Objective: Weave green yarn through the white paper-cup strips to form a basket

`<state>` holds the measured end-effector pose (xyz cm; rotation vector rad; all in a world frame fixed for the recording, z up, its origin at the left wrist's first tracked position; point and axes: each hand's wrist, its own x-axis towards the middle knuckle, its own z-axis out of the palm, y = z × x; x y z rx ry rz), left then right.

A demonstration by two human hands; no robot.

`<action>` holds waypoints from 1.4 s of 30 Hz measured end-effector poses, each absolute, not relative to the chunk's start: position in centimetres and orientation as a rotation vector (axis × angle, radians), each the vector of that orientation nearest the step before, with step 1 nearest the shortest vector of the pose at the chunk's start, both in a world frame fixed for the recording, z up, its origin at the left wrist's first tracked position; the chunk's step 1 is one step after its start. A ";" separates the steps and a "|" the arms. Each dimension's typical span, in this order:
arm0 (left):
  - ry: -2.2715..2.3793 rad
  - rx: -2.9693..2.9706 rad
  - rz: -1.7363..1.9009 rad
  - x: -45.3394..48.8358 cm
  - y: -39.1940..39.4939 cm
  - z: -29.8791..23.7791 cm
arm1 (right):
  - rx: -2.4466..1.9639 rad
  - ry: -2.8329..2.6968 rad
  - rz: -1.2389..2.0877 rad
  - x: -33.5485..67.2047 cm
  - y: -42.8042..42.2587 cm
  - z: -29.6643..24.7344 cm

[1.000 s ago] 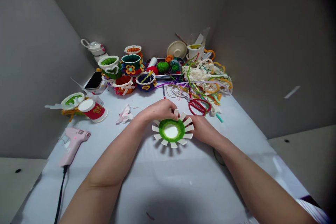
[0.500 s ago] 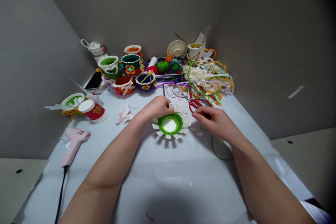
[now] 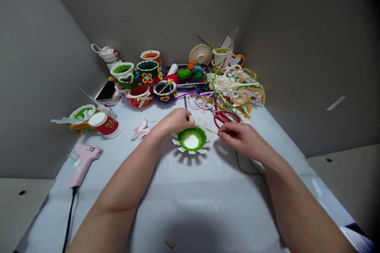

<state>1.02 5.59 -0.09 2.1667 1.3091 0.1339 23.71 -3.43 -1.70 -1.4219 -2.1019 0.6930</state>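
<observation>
A paper cup cut into splayed white strips (image 3: pixel 204 139), its inside woven with green yarn around a white base, is held just over the table. My left hand (image 3: pixel 178 120) pinches its far-left rim, fingers closed on the strips. My right hand (image 3: pixel 237 134) is closed at the cup's right side, thumb and forefinger pinching a strand of green yarn (image 3: pixel 211 131) that runs taut to the strips. The loose tail of the yarn hangs below my right hand and curls on the white cloth.
Red-handled scissors (image 3: pixel 225 118) lie behind my right hand. A pink glue gun (image 3: pixel 84 164) and a red-and-white paper cup (image 3: pixel 106 125) are at left. Several yarn-wrapped cups (image 3: pixel 148 73), a tray of yarn balls (image 3: pixel 184 74) and a tangled cream yarn heap (image 3: pixel 231 81) line the back.
The woven cup has tilted slightly. My right hand has shifted a little down, the yarn strand now slopes down toward it, and the loose tail has moved on the table.
</observation>
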 end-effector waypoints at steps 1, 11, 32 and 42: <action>1.302 2.169 0.110 0.9 5.6 0.0 | -1.446 -2.154 0.713 23.6 -3.4 -1.9; 1.064 2.248 -0.202 -0.4 5.1 2.4 | -1.469 -2.237 0.826 20.8 -3.4 -3.3; 0.953 2.262 -0.040 1.3 5.0 0.9 | -1.445 -2.207 0.723 20.8 -3.1 -4.2; 1.100 2.301 0.045 1.3 5.0 0.6 | -1.395 -1.810 1.019 22.9 -3.0 -2.5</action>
